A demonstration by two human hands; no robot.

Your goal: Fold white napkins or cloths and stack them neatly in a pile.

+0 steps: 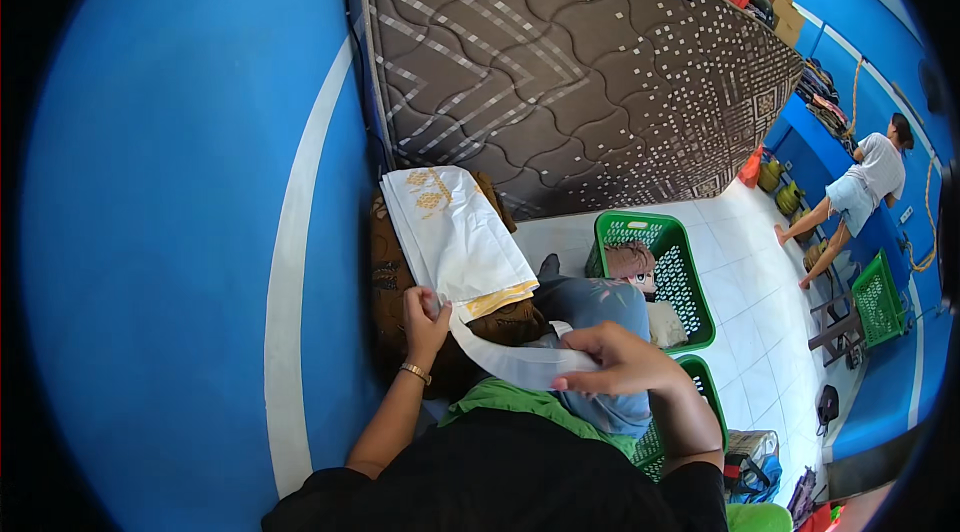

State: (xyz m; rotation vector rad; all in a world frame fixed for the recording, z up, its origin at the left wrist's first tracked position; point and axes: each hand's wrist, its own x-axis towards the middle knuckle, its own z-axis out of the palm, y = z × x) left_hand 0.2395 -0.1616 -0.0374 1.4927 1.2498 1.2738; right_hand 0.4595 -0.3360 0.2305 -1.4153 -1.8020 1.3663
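A folded white cloth [472, 232] with a yellow pattern and a yellow edge lies on a brown patterned cloth [391, 273] beside the blue wall. At the near corner of the white cloth, my left hand [427, 322] pinches one end of a pale, slightly see-through strip [517, 365]. The strip sags in a curve across to my right hand [619, 363], whose thumb and fingers grip its other end. I cannot tell whether the strip is fabric or plastic, or whether it is joined to the cloth. My blue patterned trouser leg [600, 307] lies under the right hand.
A green perforated basket [694, 284] holding folded clothes stands right of my leg, with another green basket [712, 397] nearer me. A brown mattress [525, 82] leans upright ahead. Far right, a person [862, 187] stands at a blue counter near a dark stool [836, 322].
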